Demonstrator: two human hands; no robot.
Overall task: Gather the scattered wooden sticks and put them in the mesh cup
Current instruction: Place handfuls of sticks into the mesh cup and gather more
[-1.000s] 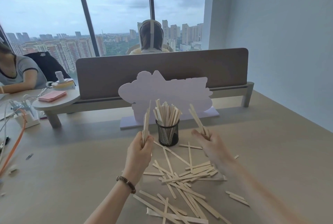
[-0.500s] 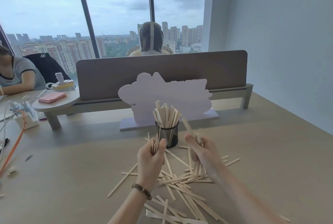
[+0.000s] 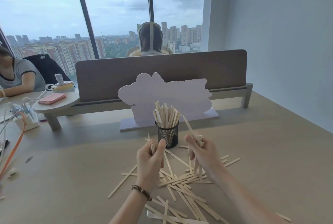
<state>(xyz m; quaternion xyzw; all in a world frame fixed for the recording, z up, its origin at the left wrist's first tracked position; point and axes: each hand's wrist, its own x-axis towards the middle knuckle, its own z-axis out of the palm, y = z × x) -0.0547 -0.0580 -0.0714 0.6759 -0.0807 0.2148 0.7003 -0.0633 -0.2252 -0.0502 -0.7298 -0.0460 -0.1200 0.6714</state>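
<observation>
Desk (image 3: 72, 178): mesh cup (image 3: 167, 136) just beyond both hands; right hand (image 3: 202, 151) & left hand (image 3: 150, 158) each clench upright wooden sticks (image 3: 189, 180); right nearer rim.

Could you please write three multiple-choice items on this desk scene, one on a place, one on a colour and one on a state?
1. Where does the mesh cup stand?
A. in front of the white cut-out board
B. on the round side shelf
C. behind the desk divider

2. What colour is the mesh cup?
A. red
B. black
C. white

3. What is the right hand doing?
A. lying flat on the desk
B. gripping wooden sticks
C. holding the cup

Answers:
1 A: the cup stands on the desk just before the board.
2 B: its mesh wall is black.
3 B: its fingers curl round sticks that jut up and down from the fist; the left hand grips some too.
</observation>
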